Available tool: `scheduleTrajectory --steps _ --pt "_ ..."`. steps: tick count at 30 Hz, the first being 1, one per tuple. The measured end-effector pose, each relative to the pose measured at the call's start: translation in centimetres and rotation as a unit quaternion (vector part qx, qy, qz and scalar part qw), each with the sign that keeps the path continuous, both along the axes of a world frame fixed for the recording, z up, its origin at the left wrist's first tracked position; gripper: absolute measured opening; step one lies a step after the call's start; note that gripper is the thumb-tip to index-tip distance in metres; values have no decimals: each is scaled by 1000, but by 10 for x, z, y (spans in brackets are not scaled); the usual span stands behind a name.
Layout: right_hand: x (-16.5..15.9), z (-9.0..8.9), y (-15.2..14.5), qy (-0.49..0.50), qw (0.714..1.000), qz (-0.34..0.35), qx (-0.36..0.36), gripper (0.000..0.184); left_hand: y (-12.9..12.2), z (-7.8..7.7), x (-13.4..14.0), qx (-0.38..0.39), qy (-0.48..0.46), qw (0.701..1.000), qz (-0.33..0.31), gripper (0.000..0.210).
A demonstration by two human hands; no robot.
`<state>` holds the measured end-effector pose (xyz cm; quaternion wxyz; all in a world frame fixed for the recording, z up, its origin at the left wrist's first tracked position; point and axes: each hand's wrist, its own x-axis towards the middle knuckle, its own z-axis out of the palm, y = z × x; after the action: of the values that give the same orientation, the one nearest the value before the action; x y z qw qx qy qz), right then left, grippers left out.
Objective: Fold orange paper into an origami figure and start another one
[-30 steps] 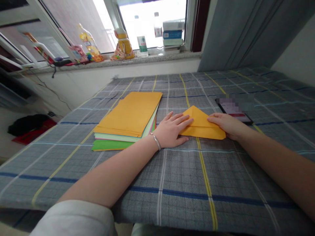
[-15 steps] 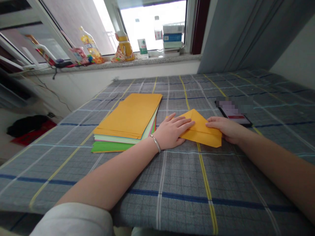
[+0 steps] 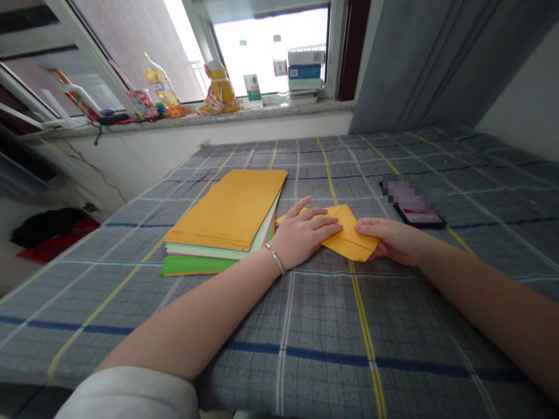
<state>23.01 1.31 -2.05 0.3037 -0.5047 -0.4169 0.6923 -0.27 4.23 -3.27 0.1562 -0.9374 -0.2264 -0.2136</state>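
A folded sheet of orange paper (image 3: 349, 235) lies on the checked cloth in front of me, with crease lines across it. Spread over its left part is my left hand (image 3: 303, 233), fingers apart and flat on the paper, a silver bangle at the wrist. My right hand (image 3: 388, 238) pinches the paper's right edge, thumb on top and the fingers partly hidden beneath. Left of my hands rests a stack of coloured paper (image 3: 231, 206), orange on top, with white, pink and green edges showing below.
A phone (image 3: 413, 203) lies beyond my right hand on the checked cloth (image 3: 323, 314). Along the windowsill (image 3: 271, 110) stand a drink bottle (image 3: 163, 87), a yellow container (image 3: 222, 87), a white and green tube (image 3: 252, 90) and stacked boxes (image 3: 304, 73).
The orange paper has turned, and its right edge has come left with my right hand. My left hand stays on the paper, nearly in place.
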Motion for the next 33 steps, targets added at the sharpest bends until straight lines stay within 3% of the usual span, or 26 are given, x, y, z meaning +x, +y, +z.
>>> scheduleTrajectory --steps 13,20,25,33 --pt "0 -1 3 1 1000 -3 14 7 0 -1 2 -13 3 1000 0 33" --pt "-3 2 2 14 996 -85 -16 20 -6 2 5 -29 -1 999 -41 52" --pt "0 -3 3 59 997 -46 -23 20 -7 0 8 6 21 999 -36 42" --pt "-4 -4 1 27 1000 -4 3 20 -11 0 11 70 -6 997 -33 28"
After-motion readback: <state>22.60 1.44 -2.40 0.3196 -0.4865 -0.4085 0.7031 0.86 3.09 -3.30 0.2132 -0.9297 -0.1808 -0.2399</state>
